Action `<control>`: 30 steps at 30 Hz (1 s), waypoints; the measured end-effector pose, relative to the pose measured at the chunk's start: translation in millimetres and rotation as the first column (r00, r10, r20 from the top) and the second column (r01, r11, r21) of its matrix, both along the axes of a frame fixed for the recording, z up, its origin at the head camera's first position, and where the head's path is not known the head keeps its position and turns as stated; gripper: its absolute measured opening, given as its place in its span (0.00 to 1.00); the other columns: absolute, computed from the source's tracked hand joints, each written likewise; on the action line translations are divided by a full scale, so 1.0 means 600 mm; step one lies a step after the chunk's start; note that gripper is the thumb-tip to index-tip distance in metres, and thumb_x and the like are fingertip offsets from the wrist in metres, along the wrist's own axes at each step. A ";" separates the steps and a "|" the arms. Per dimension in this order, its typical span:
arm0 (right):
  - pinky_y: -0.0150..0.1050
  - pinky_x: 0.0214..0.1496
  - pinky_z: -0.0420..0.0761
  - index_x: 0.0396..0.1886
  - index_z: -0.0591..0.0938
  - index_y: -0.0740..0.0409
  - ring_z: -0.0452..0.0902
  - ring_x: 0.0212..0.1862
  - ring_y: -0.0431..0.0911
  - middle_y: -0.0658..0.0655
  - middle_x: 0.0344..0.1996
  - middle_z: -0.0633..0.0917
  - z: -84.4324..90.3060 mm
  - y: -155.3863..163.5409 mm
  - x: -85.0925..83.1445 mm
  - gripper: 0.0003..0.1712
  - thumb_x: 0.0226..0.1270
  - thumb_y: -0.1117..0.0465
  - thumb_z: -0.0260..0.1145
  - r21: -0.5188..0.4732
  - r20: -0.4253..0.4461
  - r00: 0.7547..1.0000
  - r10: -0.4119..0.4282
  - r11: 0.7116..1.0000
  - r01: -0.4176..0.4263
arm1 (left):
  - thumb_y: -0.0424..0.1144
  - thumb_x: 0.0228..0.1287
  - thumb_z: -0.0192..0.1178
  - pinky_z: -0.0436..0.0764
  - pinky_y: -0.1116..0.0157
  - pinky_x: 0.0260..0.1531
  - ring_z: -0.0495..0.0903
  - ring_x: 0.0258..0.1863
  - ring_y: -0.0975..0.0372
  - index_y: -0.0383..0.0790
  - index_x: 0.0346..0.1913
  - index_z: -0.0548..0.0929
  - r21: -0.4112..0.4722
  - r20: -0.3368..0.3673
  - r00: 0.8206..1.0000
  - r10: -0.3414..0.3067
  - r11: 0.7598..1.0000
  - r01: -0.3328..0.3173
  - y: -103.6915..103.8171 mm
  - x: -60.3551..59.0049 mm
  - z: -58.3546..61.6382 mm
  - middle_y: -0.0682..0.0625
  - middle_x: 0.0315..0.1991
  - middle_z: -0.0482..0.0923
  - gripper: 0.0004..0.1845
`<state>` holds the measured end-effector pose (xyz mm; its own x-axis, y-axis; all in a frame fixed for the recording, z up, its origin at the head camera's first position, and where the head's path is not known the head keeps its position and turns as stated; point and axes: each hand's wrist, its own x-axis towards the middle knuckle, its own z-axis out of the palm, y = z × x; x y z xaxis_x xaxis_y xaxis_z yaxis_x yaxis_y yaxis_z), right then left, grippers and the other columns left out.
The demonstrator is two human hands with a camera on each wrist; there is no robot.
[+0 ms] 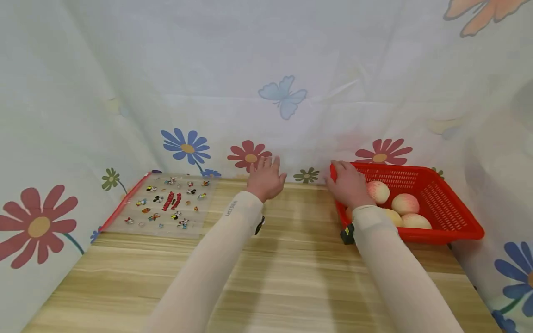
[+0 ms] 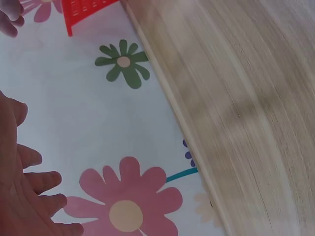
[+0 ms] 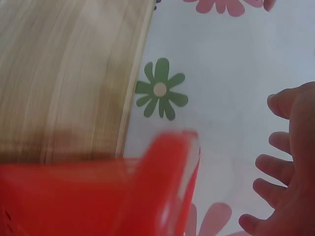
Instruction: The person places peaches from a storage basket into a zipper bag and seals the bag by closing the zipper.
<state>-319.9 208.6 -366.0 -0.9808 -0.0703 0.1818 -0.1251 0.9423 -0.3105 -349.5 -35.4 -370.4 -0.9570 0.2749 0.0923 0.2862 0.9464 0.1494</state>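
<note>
- Left hand (image 1: 265,178): raised above the back edge of the wooden surface (image 1: 266,268), fingers spread and relaxed, holding nothing. In the left wrist view the fingers (image 2: 34,196) hang free before the flowered cloth backdrop (image 2: 88,113).
- Right hand (image 1: 349,184): placed over the near-left corner of the red basket (image 1: 449,203). The head view suggests contact with the rim. The right wrist view shows the fingers (image 3: 280,162) loosely extended just beside the corner, so it cannot be told whether they actually grip it.
- Position of the red basket: on the right side of the surface, its far side against the backdrop.
- Contents: four pale pink-yellow peaches (image 1: 405,203), grouped in the left half of the basket, touching one another. The right half shows bare mesh.
- Handling advice: judged from the loose load, seat the fingers fully over the rim before applying force. Keep the basket level so the peaches do not roll. A second grip on the opposite rim would steady it.
- Also present: a clear sticker sheet (image 1: 166,203) with a red edge lies flat at the far left of the surface, well apart from both hands.
</note>
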 end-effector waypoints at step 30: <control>0.74 0.67 0.51 0.77 0.54 0.55 0.54 0.70 0.69 0.69 0.72 0.59 0.001 0.110 0.032 0.43 0.69 0.45 0.57 -0.033 0.027 0.996 -0.088 0.996 0.088 | 0.58 0.75 0.33 0.51 0.45 0.74 0.47 0.77 0.49 0.46 0.78 0.46 -0.024 0.028 0.998 -0.065 0.998 0.065 0.086 0.017 -0.015 0.46 0.77 0.50 0.35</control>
<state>-301.0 274.4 -365.6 -0.9873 0.0224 0.1574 -0.0338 0.9380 -0.3450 -339.4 16.5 -379.6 -0.9392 0.3385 0.0583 0.3434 0.9295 0.1343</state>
